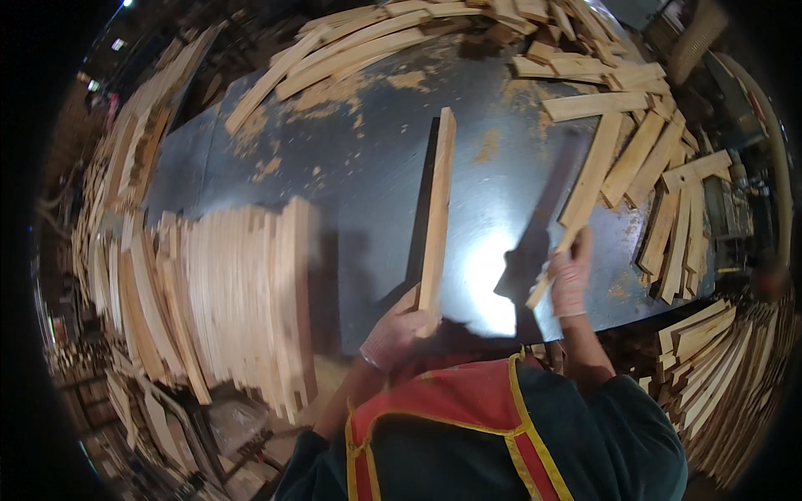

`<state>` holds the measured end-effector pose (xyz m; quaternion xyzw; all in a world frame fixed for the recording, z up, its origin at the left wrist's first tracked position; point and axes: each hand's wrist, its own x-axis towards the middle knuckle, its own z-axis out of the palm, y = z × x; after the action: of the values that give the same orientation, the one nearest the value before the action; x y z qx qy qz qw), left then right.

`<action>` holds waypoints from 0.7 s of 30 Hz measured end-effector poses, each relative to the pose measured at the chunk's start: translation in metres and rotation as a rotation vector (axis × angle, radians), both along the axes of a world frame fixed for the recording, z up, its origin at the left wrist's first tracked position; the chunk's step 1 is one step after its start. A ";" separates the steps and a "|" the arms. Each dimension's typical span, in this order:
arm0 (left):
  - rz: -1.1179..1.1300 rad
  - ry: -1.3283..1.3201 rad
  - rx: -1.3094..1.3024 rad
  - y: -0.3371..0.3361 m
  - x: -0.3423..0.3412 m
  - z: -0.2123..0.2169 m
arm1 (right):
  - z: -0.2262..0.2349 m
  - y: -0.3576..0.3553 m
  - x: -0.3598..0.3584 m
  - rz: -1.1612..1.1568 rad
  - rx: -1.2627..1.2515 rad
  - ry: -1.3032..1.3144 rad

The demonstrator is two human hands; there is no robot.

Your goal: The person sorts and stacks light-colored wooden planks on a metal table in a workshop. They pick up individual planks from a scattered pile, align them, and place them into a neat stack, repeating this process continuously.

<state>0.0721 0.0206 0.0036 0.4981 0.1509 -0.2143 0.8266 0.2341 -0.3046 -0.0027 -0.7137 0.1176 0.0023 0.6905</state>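
Note:
My left hand [393, 334], in a thin pale glove, is closed round the near end of a wooden strip [439, 209]. That strip points away from me over the dark metal tabletop [368, 175], its shadow along its left side. On the right, my gloved right hand [570, 282] grips a second wooden strip [593, 171] near its lower end. This one slants up and to the right, its far end close to loose strips [639, 159] at the table's right side. Whether the far end touches them, I cannot tell.
A tight row of stacked strips [242, 301] stands at the left of the table. Long curved strips [351, 50] lie along the far edge, with sawdust [334, 100] scattered near them. More strips [710, 359] are piled below the table's right edge.

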 end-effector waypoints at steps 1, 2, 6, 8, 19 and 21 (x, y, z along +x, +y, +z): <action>0.023 0.017 -0.115 0.004 -0.007 -0.002 | -0.016 0.028 -0.030 0.056 0.071 0.009; 0.048 0.033 -0.227 0.006 -0.020 -0.005 | -0.030 0.059 -0.058 0.120 0.038 0.078; 0.201 0.149 -0.417 0.008 -0.083 0.001 | -0.030 0.157 -0.146 0.638 0.244 0.408; 0.233 0.181 -0.317 0.022 -0.125 0.009 | -0.026 0.184 -0.147 0.922 0.139 0.391; 0.165 -0.077 1.745 0.041 -0.197 0.024 | -0.054 0.379 -0.143 1.885 -0.874 -0.410; 0.148 -0.157 1.713 0.033 -0.175 0.035 | -0.110 0.403 -0.136 1.899 -0.565 -0.199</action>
<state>-0.1024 0.0534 0.0391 0.9519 0.2352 0.0627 0.1860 0.0980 0.0987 -0.1130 -0.6469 -0.5644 0.4661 0.2138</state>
